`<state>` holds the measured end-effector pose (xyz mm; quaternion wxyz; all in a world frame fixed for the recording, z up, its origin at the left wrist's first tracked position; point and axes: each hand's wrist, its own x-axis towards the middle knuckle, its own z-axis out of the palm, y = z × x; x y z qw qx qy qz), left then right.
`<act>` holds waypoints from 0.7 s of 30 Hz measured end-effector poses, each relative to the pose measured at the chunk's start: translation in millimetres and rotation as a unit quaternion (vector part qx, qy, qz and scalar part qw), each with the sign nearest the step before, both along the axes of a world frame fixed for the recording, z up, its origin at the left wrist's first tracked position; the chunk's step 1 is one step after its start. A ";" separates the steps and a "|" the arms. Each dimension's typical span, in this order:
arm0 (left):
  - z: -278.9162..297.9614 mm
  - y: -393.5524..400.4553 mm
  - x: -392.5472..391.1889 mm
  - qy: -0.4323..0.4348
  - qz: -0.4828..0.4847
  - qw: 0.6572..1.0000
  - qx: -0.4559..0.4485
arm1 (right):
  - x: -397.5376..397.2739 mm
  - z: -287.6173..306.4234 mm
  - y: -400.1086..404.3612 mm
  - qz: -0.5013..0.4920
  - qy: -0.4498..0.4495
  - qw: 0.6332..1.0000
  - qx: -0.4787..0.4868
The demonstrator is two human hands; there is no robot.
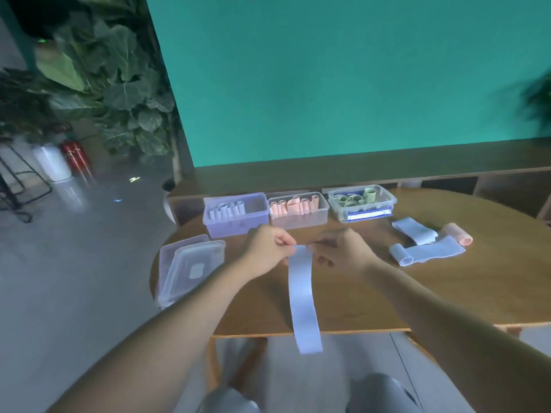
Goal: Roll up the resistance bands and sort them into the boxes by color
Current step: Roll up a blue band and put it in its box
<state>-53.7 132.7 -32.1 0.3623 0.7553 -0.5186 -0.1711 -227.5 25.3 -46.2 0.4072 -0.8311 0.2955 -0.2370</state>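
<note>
Left hand point(266, 248) and right hand point(340, 248) pinch the top edge of a flat lilac band point(302, 296) (smooth, ribbon-like), hanging past the wooden tabletop point(387, 293).

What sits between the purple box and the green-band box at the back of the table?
The head view shows one clear box holding pink rolled bands, between the purple box and the green-band box. It touches or nearly touches both.

A leafy plant point(119, 84) and red extinguisher point(76, 155) stand beside the teal wall point(343, 84).
</note>
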 end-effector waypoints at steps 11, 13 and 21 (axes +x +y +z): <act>-53.3 -66.7 45.3 0.107 0.029 0.994 -0.016 | 56.0 -51.5 -67.2 -0.041 -0.015 0.997 0.059; -61.5 -78.0 52.8 0.111 0.024 0.994 -0.011 | 62.0 -58.6 -79.5 -0.040 -0.014 0.998 0.055; -107.6 -121.0 72.4 0.164 0.069 0.984 -0.027 | 83.3 -89.9 -119.5 -0.060 -0.005 0.995 0.083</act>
